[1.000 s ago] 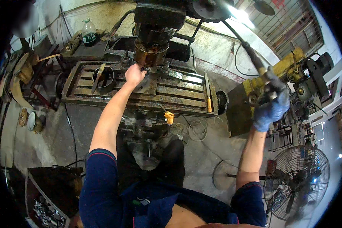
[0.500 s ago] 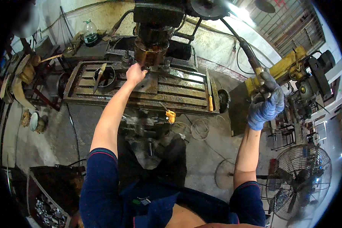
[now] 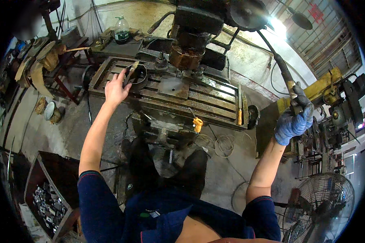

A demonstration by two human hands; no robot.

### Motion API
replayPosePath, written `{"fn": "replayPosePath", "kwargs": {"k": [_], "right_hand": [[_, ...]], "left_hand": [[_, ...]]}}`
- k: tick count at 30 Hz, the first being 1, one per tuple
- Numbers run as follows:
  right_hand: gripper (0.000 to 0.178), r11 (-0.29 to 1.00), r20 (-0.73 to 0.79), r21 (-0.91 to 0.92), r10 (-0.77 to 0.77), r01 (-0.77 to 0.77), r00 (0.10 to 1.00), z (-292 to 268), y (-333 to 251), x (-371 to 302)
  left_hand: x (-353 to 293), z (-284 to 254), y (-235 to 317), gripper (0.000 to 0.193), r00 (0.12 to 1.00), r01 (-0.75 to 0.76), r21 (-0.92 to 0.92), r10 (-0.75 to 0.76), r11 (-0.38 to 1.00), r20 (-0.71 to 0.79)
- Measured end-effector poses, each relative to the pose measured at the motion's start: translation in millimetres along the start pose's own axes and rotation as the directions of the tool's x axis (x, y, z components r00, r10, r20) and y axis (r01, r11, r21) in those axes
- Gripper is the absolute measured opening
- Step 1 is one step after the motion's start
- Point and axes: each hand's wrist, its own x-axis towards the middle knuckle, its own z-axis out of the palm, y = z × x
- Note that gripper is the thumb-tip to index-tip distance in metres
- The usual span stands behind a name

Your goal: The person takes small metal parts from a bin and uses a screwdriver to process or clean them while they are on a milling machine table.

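My bare left hand [image 3: 117, 90] is at the near-left side of a round dark pot [image 3: 140, 86] on the slotted machine table [image 3: 109, 61]. Its thumb and fingers are apart, on either side of the dark handle of a brush [image 3: 131, 72] lying across the pot; whether they touch it, I cannot tell. My right hand [image 3: 294, 121], in a blue-grey glove, is raised at the right and closed round the end of a long lever [image 3: 286, 75] that slopes down from the machine head [image 3: 198, 24]. A flat metal plate [image 3: 172, 88] lies below the spindle [image 3: 185, 56].
A yellow-handled file [image 3: 239, 115] lies at the table's right end. A yellow air gun [image 3: 197, 124] hangs at its front edge. A fan [image 3: 318, 206] stands at lower right, a bin of metal pieces [image 3: 48, 206] at lower left. A bottle [image 3: 121, 30] stands behind.
My left hand has moved from beside the spindle, leftward to the brush at the pot. My right hand stays on the lever. The whole view has shifted, with the machine now further right.
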Motion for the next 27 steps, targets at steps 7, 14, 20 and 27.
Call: {"fn": "replayPosePath", "kwargs": {"k": [7, 14, 20, 27], "right_hand": [[0.041, 0.998, 0.059, -0.061, -0.011, 0.015, 0.998, -7.5, -0.1, 8.5], [0.039, 0.998, -0.067, -0.041, -0.041, 0.039, 0.997, 9.0, -8.1, 9.8], [0.036, 1.000, 0.006, -0.018, -0.017, 0.017, 1.000, -2.8, -1.5, 10.5], [0.041, 0.999, -0.056, 0.006, -0.037, 0.037, 0.998, 6.7, -6.4, 10.3]], "left_hand": [[11.3, 8.8, -20.2, 0.033, 0.991, -0.096, 0.061, 0.089, 0.994, 0.101], [4.6, 4.1, -13.3, 0.022, 0.998, -0.015, -0.116, 0.008, 0.993, -0.057], [17.7, 21.5, -7.2, 0.020, 0.992, -0.117, 0.038, 0.114, 0.992, 0.055], [18.3, 13.0, -8.0, 0.022, 0.992, -0.122, 0.044, 0.120, 0.991, 0.047]]}}
